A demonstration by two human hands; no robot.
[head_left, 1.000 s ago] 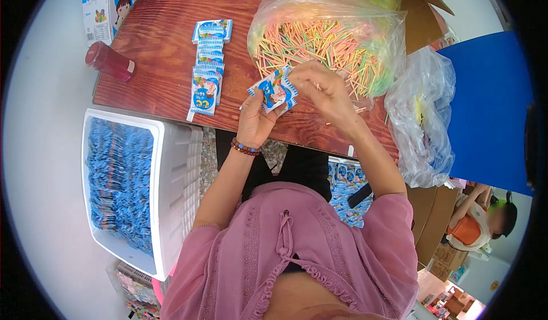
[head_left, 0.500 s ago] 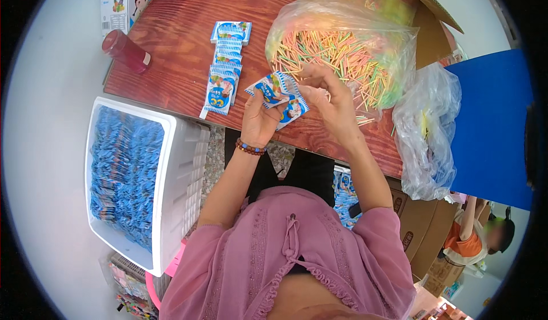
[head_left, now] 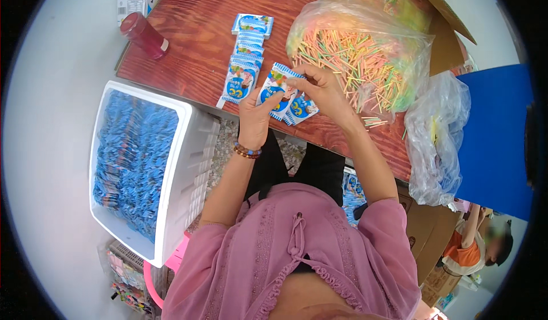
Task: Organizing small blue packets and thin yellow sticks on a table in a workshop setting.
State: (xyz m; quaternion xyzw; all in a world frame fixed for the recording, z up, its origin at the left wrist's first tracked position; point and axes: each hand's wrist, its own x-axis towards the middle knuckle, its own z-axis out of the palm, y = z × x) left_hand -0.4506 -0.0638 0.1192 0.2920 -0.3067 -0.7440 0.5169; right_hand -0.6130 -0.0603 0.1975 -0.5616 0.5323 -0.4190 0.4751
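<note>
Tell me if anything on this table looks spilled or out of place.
A few coloured sticks lie loose on the wooden table, outside the mouth of the clear bag of sticks, beside the right hand. The row of blue sachets lies orderly.

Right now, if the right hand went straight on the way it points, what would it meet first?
The right hand points toward the person's left, so it would likely first meet the blue snack sachet it pinches, then the row of sachets. Depth is unclear.

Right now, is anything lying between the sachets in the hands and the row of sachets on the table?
Nothing visible. The left hand and right hand hold the blue sachets just right of the row of sachets, with only bare wooden table between them.
</note>
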